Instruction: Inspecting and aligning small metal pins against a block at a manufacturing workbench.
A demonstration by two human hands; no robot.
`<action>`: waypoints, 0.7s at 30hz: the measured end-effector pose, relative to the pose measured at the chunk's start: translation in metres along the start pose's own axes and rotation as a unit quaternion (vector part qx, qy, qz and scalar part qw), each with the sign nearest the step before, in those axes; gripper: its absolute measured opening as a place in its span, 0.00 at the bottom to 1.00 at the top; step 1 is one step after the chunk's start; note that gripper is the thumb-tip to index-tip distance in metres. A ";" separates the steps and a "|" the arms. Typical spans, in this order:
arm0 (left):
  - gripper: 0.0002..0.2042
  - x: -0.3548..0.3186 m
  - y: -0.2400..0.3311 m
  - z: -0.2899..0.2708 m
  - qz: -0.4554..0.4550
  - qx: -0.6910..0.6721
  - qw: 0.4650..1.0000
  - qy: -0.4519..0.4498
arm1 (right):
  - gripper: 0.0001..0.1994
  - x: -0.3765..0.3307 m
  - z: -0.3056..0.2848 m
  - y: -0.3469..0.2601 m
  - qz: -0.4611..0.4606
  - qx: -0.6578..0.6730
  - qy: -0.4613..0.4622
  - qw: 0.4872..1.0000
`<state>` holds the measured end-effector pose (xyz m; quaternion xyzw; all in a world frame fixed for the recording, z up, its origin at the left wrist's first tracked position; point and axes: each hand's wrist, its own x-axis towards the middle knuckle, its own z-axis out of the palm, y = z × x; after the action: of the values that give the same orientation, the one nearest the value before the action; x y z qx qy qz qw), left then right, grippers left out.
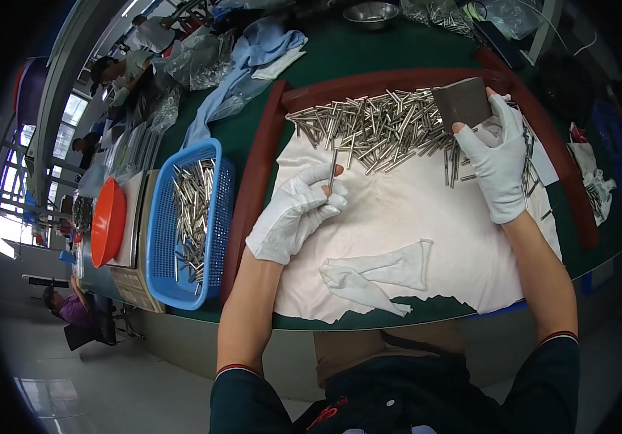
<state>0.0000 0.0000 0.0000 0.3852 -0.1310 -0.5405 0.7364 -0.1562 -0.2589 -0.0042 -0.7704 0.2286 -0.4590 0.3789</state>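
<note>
My left hand (pixel 302 207), in a white glove with bare fingertips, pinches a slim metal pin (pixel 332 171) that stands nearly upright between thumb and forefinger. At the right, my gloved right hand (pixel 500 156) grips a dark brown, slightly bent square sheet (pixel 463 103) by its right edge; it may be sandpaper. The sheet hangs over the right part of a large heap of loose metal pins (pixel 379 130) and hides some of them. Under the heap lies a pale pink cloth (pixel 383 206). A crumpled white cloth strip (pixel 398 269) rests between my forearms.
A dark red wooden frame (pixel 251 166) borders the cloth on three sides. Left of it stands a blue plastic basket (pixel 225 195) of metal pins, then a red-orange bowl (pixel 108 220). A metal bowl (pixel 371 14) sits at the far edge. People (pixel 75 307) are at the left.
</note>
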 end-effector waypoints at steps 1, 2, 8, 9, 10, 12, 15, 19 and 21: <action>0.21 -0.004 -0.006 0.005 0.010 0.027 1.000 0.013 | 0.34 -0.002 -0.003 -0.001 -0.003 0.000 -0.010 1.000; 0.21 -0.007 -0.011 0.010 0.018 0.054 0.998 0.026 | 0.34 -0.003 -0.005 -0.002 -0.011 0.007 -0.014 1.000; 0.20 -0.011 0.007 0.010 -0.001 0.043 0.998 0.039 | 0.34 -0.005 0.006 -0.028 0.016 0.033 -0.058 0.998; 0.20 -0.010 0.006 0.010 0.003 0.037 0.999 0.040 | 0.34 -0.006 0.006 -0.022 0.003 0.019 -0.064 0.998; 0.20 -0.010 0.005 0.011 -0.006 0.039 0.998 0.044 | 0.34 -0.007 0.005 -0.019 0.000 0.017 -0.070 0.997; 0.20 -0.009 0.004 0.015 -0.013 0.037 0.998 0.049 | 0.35 -0.009 0.005 -0.021 -0.008 0.021 -0.075 0.997; 0.20 -0.008 0.004 0.019 -0.022 0.067 0.995 0.069 | 0.35 -0.010 0.004 -0.021 -0.003 0.027 -0.086 0.996; 0.20 -0.009 0.003 0.019 -0.006 0.079 0.995 0.065 | 0.36 -0.010 0.005 -0.021 -0.006 0.038 -0.079 0.996; 0.20 -0.009 0.003 0.020 -0.004 0.080 0.994 0.069 | 0.36 -0.009 0.004 -0.018 -0.029 0.002 -0.078 0.997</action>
<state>-0.0135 -0.0001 0.0180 0.4798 -0.1215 -0.5031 0.7084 -0.1563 -0.2403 0.0042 -0.8093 0.1751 -0.4086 0.3840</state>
